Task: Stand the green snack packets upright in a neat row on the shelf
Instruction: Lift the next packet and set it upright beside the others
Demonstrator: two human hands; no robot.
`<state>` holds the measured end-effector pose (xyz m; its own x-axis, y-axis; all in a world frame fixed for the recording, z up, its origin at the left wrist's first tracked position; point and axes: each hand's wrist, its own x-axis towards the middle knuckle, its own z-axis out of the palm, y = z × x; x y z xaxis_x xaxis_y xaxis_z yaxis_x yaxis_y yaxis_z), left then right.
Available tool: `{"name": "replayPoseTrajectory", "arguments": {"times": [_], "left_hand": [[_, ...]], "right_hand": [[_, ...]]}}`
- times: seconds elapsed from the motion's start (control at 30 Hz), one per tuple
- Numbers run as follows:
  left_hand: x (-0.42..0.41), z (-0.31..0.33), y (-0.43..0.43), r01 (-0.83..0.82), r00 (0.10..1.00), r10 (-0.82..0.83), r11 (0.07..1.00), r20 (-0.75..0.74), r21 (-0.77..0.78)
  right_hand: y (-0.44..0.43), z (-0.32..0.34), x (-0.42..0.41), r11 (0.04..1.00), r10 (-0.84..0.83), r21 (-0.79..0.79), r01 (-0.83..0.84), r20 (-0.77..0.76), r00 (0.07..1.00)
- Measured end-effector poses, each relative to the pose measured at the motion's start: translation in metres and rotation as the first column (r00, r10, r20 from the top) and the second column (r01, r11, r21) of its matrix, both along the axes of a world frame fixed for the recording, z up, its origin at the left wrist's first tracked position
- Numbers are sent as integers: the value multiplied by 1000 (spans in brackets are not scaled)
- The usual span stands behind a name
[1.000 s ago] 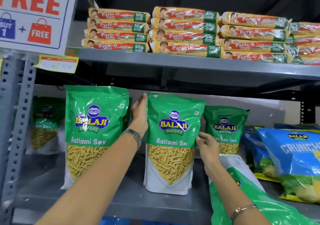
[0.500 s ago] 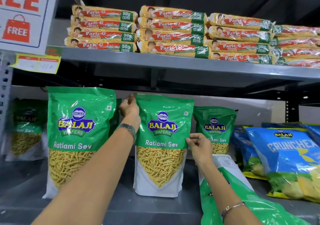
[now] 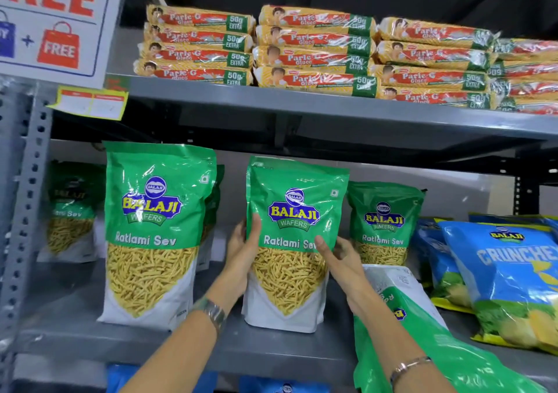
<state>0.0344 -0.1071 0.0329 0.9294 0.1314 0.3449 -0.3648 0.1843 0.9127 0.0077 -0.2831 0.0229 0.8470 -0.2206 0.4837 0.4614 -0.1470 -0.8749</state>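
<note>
Left hand (image 3: 243, 252) and right hand (image 3: 338, 259) clasp the middle green packet (image 3: 294, 241) by its sides, upright on the shelf (image 3: 75, 317); risk: uneven release tips the top-heavy pouch toward the left packet (image 3: 154, 229).

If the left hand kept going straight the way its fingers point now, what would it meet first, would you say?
The left hand points up along the left edge of the packet it holds. Beyond that, the way looks free up to the underside of the upper shelf, though depth is unclear.
</note>
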Motion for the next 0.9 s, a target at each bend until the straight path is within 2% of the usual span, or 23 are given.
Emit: {"name": "replayPoseTrajectory", "arguments": {"times": [0.07,0.17,0.37,0.63,0.9], "left_hand": [[-6,-20,0,73,997,-76,993,27,92],[-11,-36,4,146,986,-160,960,40,241],[-10,-50,18,75,990,-115,917,79,392],[-32,-55,25,19,986,-87,908,144,417],[-50,-53,26,47,983,-112,920,145,390]], "right_hand": [[5,-6,1,998,49,-22,-51,-57,997],[7,-12,3,993,116,44,-112,-84,990],[10,-11,-10,990,130,71,-124,-88,988],[10,-9,-36,994,107,12,-106,-109,988],[13,-9,-48,997,75,5,-75,-129,989]]}}
